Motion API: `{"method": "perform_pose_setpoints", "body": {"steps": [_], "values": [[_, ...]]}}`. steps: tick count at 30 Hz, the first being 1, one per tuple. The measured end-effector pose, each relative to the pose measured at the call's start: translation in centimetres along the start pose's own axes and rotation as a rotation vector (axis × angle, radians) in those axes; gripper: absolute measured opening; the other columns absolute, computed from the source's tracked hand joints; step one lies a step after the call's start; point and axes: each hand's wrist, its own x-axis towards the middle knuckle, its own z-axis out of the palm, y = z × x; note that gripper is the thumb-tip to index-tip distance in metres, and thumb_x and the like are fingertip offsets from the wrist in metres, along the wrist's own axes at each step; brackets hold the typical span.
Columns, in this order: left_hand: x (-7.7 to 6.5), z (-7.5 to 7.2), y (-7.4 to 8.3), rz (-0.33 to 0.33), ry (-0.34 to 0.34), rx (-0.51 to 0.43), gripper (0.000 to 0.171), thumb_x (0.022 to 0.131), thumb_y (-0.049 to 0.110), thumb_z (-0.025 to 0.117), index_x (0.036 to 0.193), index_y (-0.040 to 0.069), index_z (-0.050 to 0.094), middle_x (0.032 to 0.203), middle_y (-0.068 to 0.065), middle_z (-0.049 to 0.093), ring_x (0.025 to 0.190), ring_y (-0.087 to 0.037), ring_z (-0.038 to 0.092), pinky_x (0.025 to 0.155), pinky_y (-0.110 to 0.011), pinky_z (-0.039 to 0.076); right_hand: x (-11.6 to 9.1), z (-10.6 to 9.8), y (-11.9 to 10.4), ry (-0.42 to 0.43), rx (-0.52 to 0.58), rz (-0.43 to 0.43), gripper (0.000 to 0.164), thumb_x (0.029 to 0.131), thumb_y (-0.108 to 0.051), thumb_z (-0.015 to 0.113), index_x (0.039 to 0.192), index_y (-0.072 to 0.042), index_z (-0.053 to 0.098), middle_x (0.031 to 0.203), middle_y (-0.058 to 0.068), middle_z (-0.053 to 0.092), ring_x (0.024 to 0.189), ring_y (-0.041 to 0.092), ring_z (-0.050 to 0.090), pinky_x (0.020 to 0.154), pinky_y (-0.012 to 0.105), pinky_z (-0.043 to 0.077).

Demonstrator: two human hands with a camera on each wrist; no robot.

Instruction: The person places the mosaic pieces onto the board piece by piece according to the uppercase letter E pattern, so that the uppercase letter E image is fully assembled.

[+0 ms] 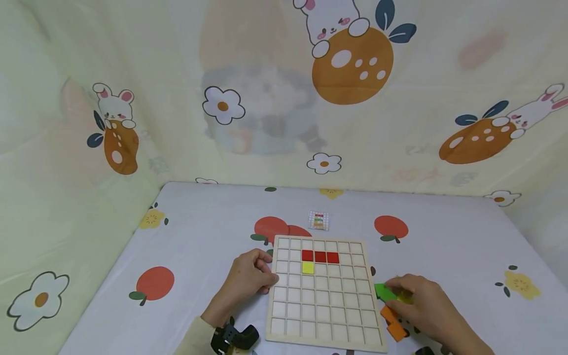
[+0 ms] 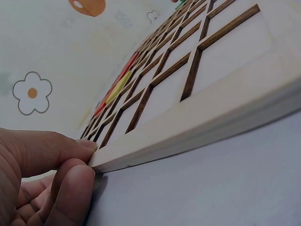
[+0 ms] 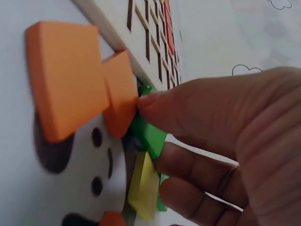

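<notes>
A light wooden grid board (image 1: 326, 301) lies on the cloth with three red tiles (image 1: 320, 256) in one row and a yellow tile (image 1: 308, 267) below the leftmost. My left hand (image 1: 248, 273) pinches the board's left edge, thumb on the rim and curled fingers beside it in the left wrist view. Just off the board's right side, my right hand (image 1: 421, 298) holds a green block (image 3: 149, 134) between thumb and fingers. Beside those fingers is a yellow block (image 3: 143, 188). Two orange blocks (image 3: 68, 77) lie nearer, by the board's edge.
Behind the board lies a small card (image 1: 318, 221) printed with a coloured grid pattern. The white tablecloth (image 1: 213, 212) carries fruit and flower prints. Cloth walls (image 1: 266, 162) with rabbit prints enclose the back and sides. A black wrist device (image 1: 232, 337) sits on the left sleeve.
</notes>
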Motion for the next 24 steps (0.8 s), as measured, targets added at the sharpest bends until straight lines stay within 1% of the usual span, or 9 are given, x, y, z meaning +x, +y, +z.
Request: {"method": "perform_pose_setpoints", "body": {"steps": [3, 7, 11, 14, 18, 21, 24], "values": [[-0.01, -0.11, -0.02, -0.008, -0.001, -0.002, 0.038, 0.083, 0.006, 0.085, 0.114, 0.003, 0.063, 0.081, -0.007, 0.064, 0.054, -0.013, 0.06, 0.052, -0.023, 0.055, 0.19, 0.12, -0.03, -0.005, 0.025, -0.008, 0.035, 0.082, -0.02, 0.089, 0.112, -0.01, 0.078, 0.093, -0.007, 0.069, 0.081, 0.01, 0.055, 0.068, 0.025, 0.052], [-0.03, -0.14, -0.07, -0.006, -0.012, -0.015, 0.038, 0.083, 0.006, 0.085, 0.113, 0.002, 0.063, 0.081, -0.008, 0.064, 0.054, -0.013, 0.06, 0.052, -0.023, 0.055, 0.39, 0.22, 0.03, -0.024, 0.069, 0.007, 0.031, 0.083, -0.016, 0.088, 0.112, -0.01, 0.077, 0.085, -0.006, 0.063, 0.074, 0.007, 0.051, 0.062, 0.024, 0.048], [-0.02, -0.11, -0.05, 0.005, -0.015, -0.018, 0.037, 0.083, 0.005, 0.085, 0.112, 0.002, 0.063, 0.08, -0.008, 0.064, 0.053, -0.013, 0.06, 0.052, -0.024, 0.055, 0.35, 0.23, 0.12, -0.048, 0.151, 0.018, 0.025, 0.087, -0.01, 0.084, 0.11, -0.009, 0.076, 0.081, -0.004, 0.061, 0.07, 0.006, 0.052, 0.059, 0.023, 0.048], [0.0, -0.1, -0.01, 0.012, -0.013, -0.018, 0.037, 0.083, 0.005, 0.085, 0.112, 0.002, 0.063, 0.079, -0.008, 0.064, 0.053, -0.013, 0.06, 0.052, -0.024, 0.055, 0.28, 0.22, -0.01, -0.051, 0.22, 0.049, 0.025, 0.088, -0.008, 0.081, 0.113, -0.01, 0.076, 0.082, -0.002, 0.066, 0.069, 0.007, 0.056, 0.058, 0.024, 0.051], [0.06, -0.11, -0.04, 0.011, -0.014, -0.018, 0.036, 0.082, 0.005, 0.085, 0.111, 0.002, 0.063, 0.079, -0.008, 0.064, 0.053, -0.013, 0.06, 0.051, -0.024, 0.055, 0.37, 0.26, -0.33, -0.077, 0.335, 0.106, 0.028, 0.09, -0.01, 0.08, 0.118, -0.01, 0.076, 0.094, 0.0, 0.075, 0.075, 0.009, 0.064, 0.062, 0.025, 0.056], [0.09, -0.12, -0.1, 0.012, -0.014, -0.014, 0.037, 0.082, 0.004, 0.085, 0.111, 0.002, 0.063, 0.079, -0.007, 0.064, 0.052, -0.013, 0.06, 0.051, -0.024, 0.055, 0.56, 0.36, -0.47, -0.112, 0.388, 0.059, 0.031, 0.089, -0.008, 0.08, 0.12, -0.004, 0.075, 0.097, 0.003, 0.076, 0.077, 0.01, 0.067, 0.065, 0.025, 0.057], [0.11, -0.13, -0.16, 0.018, -0.015, -0.013, 0.037, 0.082, 0.004, 0.085, 0.111, 0.002, 0.063, 0.079, -0.007, 0.064, 0.052, -0.013, 0.06, 0.051, -0.024, 0.055, 0.77, 0.56, -0.57, -0.119, 0.366, -0.019, 0.036, 0.085, -0.005, 0.082, 0.12, -0.002, 0.074, 0.091, 0.002, 0.074, 0.076, 0.007, 0.065, 0.064, 0.025, 0.056]]}}
